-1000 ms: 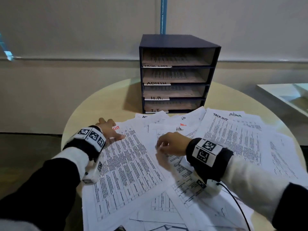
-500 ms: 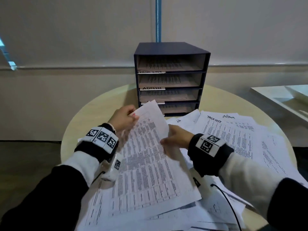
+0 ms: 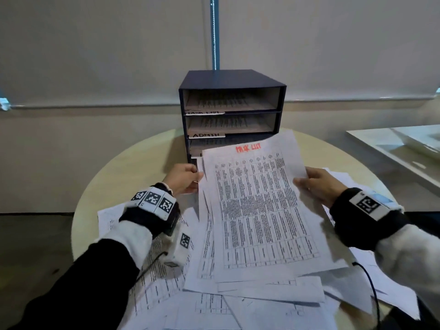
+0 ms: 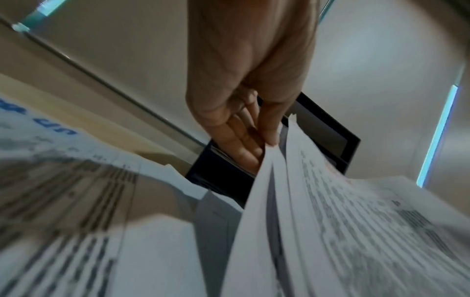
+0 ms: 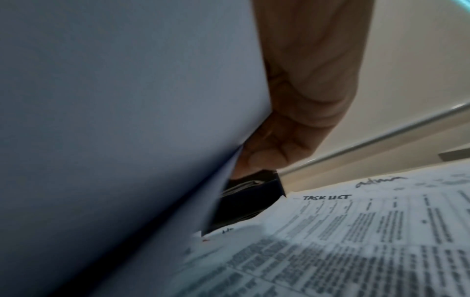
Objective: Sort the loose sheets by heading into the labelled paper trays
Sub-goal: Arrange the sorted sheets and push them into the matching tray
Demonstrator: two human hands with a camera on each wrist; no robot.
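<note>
Thin white printed sheets (image 3: 259,210), the top one headed in red, are raised between both hands: left hand (image 3: 182,178) pinches their left edge, right hand (image 3: 319,184) grips the right, just before the dark four-shelf paper tray (image 3: 232,79) on the round pale table (image 3: 133,167).

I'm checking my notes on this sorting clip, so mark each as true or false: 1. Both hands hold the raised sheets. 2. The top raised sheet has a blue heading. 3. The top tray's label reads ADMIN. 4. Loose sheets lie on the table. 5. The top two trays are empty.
1. True: the left hand and right hand grip the raised sheets at their side edges.
2. False: its heading is red.
3. False: ADMIN marks the second tray; the top label reads TASK LIST.
4. True: loose sheets cover the table.
5. False: both hold printed sheets.
</note>
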